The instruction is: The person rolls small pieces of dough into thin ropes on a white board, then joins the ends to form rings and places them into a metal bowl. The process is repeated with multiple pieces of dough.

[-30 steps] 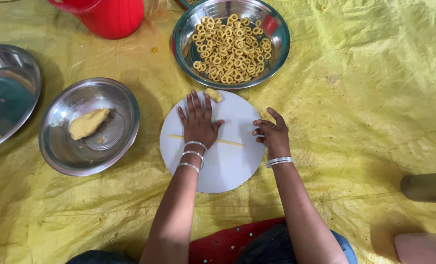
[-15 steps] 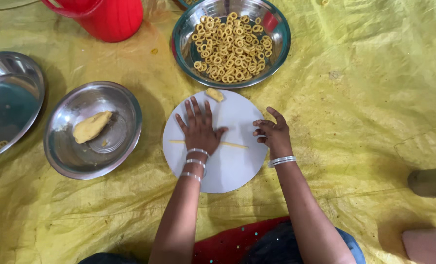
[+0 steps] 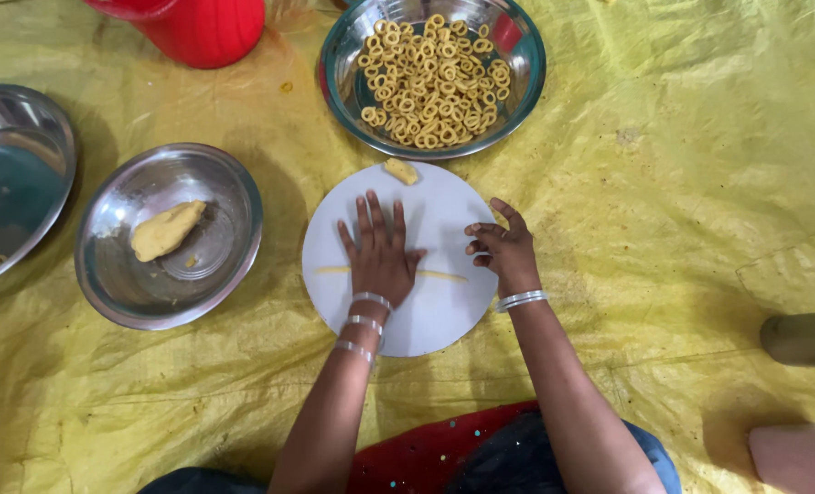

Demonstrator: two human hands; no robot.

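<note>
Around the round white board, room differs by clock direction. At twelve o'clock the steel bowl of dough rings touches or nearly touches the board's rim, and a small dough lump sits on the board just below it, so that way is blocked. At nine o'clock the steel bowl with a dough piece stands near, with a narrow strip of yellow sheet between. Farther out at ten o'clock lies another steel bowl, and at eleven a red container. From one to four o'clock the sheet lies bare and wrinkled, open for a hand. A beige object, perhaps a roller, sits at the far right edge.
</note>
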